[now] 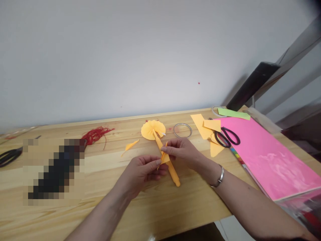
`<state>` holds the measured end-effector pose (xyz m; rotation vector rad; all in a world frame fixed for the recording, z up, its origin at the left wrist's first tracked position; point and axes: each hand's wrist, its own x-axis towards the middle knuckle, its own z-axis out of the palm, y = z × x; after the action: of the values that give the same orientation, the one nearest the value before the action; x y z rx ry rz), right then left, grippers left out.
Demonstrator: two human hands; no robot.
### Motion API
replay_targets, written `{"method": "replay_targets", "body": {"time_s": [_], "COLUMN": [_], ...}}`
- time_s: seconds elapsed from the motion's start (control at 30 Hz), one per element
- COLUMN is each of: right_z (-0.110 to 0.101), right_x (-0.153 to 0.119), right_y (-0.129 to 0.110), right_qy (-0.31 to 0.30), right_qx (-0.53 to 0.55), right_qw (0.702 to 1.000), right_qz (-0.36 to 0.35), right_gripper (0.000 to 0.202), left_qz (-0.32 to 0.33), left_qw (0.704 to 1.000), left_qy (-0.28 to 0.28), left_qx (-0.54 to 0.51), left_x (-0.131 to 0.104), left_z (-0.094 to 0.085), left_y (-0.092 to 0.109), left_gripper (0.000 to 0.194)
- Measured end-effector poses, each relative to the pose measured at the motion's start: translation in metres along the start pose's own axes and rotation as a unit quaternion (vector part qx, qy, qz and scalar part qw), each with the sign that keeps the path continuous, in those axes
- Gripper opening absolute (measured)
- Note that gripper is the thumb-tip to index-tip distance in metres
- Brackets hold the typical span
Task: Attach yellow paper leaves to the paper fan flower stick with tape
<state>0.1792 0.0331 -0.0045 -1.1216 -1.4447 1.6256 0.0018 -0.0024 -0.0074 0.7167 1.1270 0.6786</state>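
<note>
A small folded piece of orange paper (165, 158) is pinched between my two hands at the middle of the table. My left hand (142, 170) grips its lower left side with thumb and fingers. From above right, my right hand (182, 150) pinches its upper edge between thumb and fingers. Directly beneath lies an orange pleated paper fan (150, 130), spread round at the top. Its rolled orange handle (173, 173) runs down towards me under the held paper; the hands hide part of it. Left of the fan lies an orange paper scrap (131, 145).
Right of the fan lie a ring (183, 130), orange paper offcuts (212, 125) and black-handled scissors (230, 136) beside a pink paper pack (271, 150). A green strip (234, 113) tops the pack. Red threads (96, 136) and other scissors (10, 156) lie left, near a pixelated dark object (56, 170).
</note>
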Motion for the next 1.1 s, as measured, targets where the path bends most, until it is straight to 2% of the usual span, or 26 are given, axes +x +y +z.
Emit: {"method": "replay_targets", "body": {"time_s": [0.3,1.1], "right_z": [-0.0028,-0.0041], "right_x": [0.0053,0.0062], "right_y": [0.0028,0.0062], "right_qy": [0.053,0.039], "right_qx": [0.054,0.094], "right_qw": [0.996,0.994], "right_qz": [0.039,0.033], "right_gripper": [0.032,0.029], "left_qz": [0.003,-0.009], "left_qw": [1.0,0.997], "left_qy": [0.022,0.029], "left_qx": [-0.019,-0.069], "left_x": [0.0,0.0016], "left_z": [0.0004,-0.0007], "left_y": [0.0024,0.0029], "left_gripper": [0.02,0.018]}}
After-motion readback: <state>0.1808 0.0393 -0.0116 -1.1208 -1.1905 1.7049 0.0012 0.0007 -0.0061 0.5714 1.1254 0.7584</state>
